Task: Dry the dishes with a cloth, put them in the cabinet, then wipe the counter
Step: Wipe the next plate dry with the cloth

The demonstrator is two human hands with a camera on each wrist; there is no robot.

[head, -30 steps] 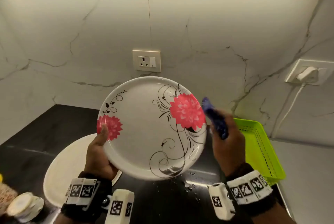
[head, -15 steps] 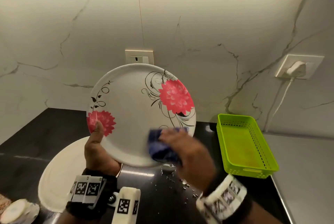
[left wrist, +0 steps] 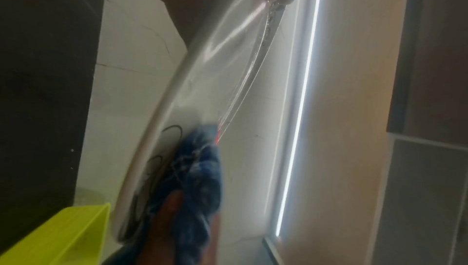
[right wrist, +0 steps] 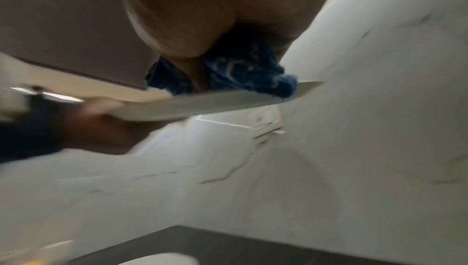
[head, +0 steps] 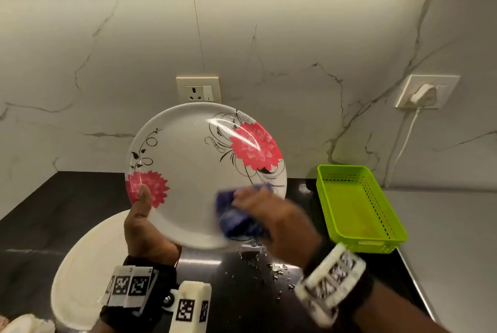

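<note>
- Flowered plate [head: 199,171] is held tilted in the air above the table [head: 40,225], gripped at its left rim only by the left hand [head: 142,227], thumb laid on the face, fingers presumably behind (not seen).
- Blue cloth [head: 236,219] is bunched in the right hand [head: 269,214], fingers curled round it, and pressed on the plate's lower-right face.
- Risk: the plate looks wet and glossy; a one-sided grip plus a push from the cloth opposite could lever it out of the thumb, w/ a drop onto the table or onto the white plate [head: 88,273] lying just below.
- Risk: rubbing near the rim may let the cloth slip off the edge, jolting the plate.
- Water drops [head: 269,265] lie on the table under the plate; probably more will drip there, so the final wipe must cover that spot.
- Back of the plate is unseen; if left damp it could go wet into the cabinet.
- Green basket [head: 357,209] sits near the right elbow's path; a wide stroke might knock it.
</note>
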